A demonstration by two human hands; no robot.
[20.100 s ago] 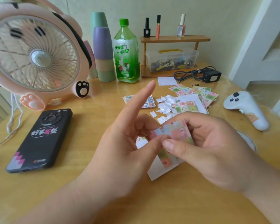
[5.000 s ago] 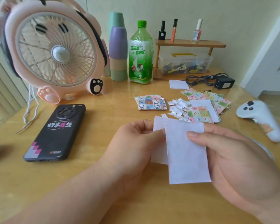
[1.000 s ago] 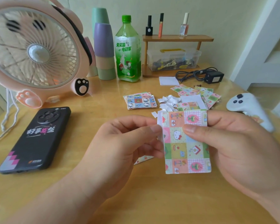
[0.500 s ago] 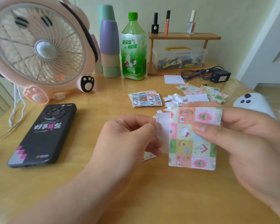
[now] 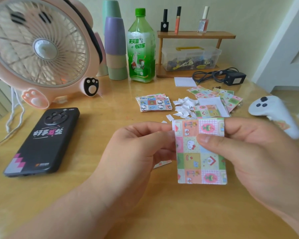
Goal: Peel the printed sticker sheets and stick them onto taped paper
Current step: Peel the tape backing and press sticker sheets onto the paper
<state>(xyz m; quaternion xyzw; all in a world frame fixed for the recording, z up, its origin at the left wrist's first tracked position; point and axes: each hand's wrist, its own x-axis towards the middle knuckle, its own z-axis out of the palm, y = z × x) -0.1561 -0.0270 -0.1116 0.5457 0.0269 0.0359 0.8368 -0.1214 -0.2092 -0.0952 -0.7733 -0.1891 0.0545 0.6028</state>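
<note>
The sticker sheet (image 5: 201, 163) is held upright in the air over the table (image 5: 76, 195), just in front of the person, printed face toward the camera. It is a tall rectangle cut into a patchwork of pastel squares, pink, green, yellow and pale blue, with small cartoons: a white cat face with a red bow, pink fruit on checked ground, little houses and mushrooms. No writing can be read on it. The left hand (image 5: 136, 152) pinches the sheet's upper left edge between curled thumb and forefinger. The right hand (image 5: 259, 157) grips the right side, thumb pressed flat across the front and fingers curled behind the top corner. Beyond the sheet lie white paper scraps (image 5: 183, 105), a small pile of similar sheets (image 5: 154, 103) and more sheets spread to the right (image 5: 216, 97). A black phone (image 5: 43, 140) lies to the left, its back printed 好事发生 in white with one pink character. A green bottle (image 5: 141, 47) stands at the back, its label showing 电动车 and a scooter; the rest is too small to read. Beside it stand stacked cups (image 5: 115, 49) and a pink fan (image 5: 38, 49); a white controller (image 5: 273, 109) lies at the right.
</note>
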